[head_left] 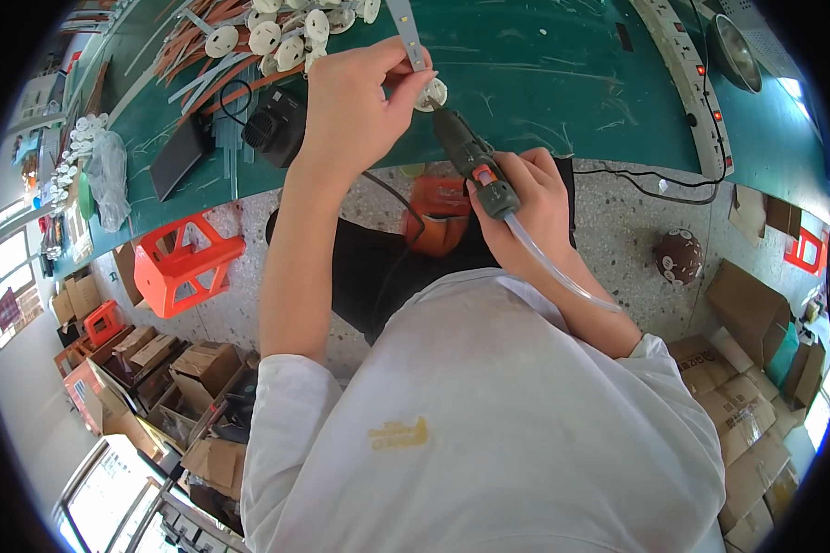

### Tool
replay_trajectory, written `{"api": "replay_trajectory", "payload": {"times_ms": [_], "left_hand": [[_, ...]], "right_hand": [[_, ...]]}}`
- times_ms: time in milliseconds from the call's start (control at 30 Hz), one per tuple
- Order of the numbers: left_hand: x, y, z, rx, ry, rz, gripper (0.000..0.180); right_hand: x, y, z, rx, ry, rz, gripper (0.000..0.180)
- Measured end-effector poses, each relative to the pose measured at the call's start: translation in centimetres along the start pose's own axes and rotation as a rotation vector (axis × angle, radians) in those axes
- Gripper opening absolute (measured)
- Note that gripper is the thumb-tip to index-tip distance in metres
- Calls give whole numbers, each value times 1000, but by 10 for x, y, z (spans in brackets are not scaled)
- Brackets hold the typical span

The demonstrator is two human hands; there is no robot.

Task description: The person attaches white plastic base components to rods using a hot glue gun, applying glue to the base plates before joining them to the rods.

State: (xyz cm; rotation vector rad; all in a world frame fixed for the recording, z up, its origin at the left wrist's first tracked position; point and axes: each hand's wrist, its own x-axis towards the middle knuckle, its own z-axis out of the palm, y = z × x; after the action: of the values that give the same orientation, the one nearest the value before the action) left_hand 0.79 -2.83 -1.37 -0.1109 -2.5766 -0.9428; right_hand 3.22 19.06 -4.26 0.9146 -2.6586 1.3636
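Observation:
My left hand (pixel 360 106) pinches a narrow white LED strip (pixel 404 28) between thumb and fingers, holding it up at a slant over the green table. At the strip's lower end, just under my fingertips, is a round white plug-like cap (pixel 432 95). Wrapped round a dark green hot glue gun (pixel 470 152) is my right hand (pixel 530 207). The gun's nozzle is at the cap; whether it touches cannot be made out. A clear glue stick (pixel 558 263) trails from the gun's rear towards my right forearm.
Several round white caps with strips (pixel 286 41) lie piled at the back left. Near them are a black device (pixel 277 124) and a dark flat box (pixel 180 157). A power strip (pixel 687 83) and metal bowl (pixel 736 53) are at the right. A red stool (pixel 189 264) stands below the table.

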Motion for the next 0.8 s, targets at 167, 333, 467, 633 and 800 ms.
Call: {"api": "replay_trajectory", "payload": {"times_ms": [167,333,467,633,800], "left_hand": [[1,1,0,-70,18,15,9],[2,-3,0,-73,14,21,9],[4,0,-4,-39,-61,-33,9],[5,-2,-4,-56,-62,-27,9],[5,-2,-3,-98,-12,23,9]], "right_hand": [[1,1,4,-54,5,-9,15],[2,1,5,-60,6,-26,13],[1,3,5,-81,2,-43,13],[1,3,7,-77,10,-44,13],[1,3,5,-90,-4,-41,13]]}}
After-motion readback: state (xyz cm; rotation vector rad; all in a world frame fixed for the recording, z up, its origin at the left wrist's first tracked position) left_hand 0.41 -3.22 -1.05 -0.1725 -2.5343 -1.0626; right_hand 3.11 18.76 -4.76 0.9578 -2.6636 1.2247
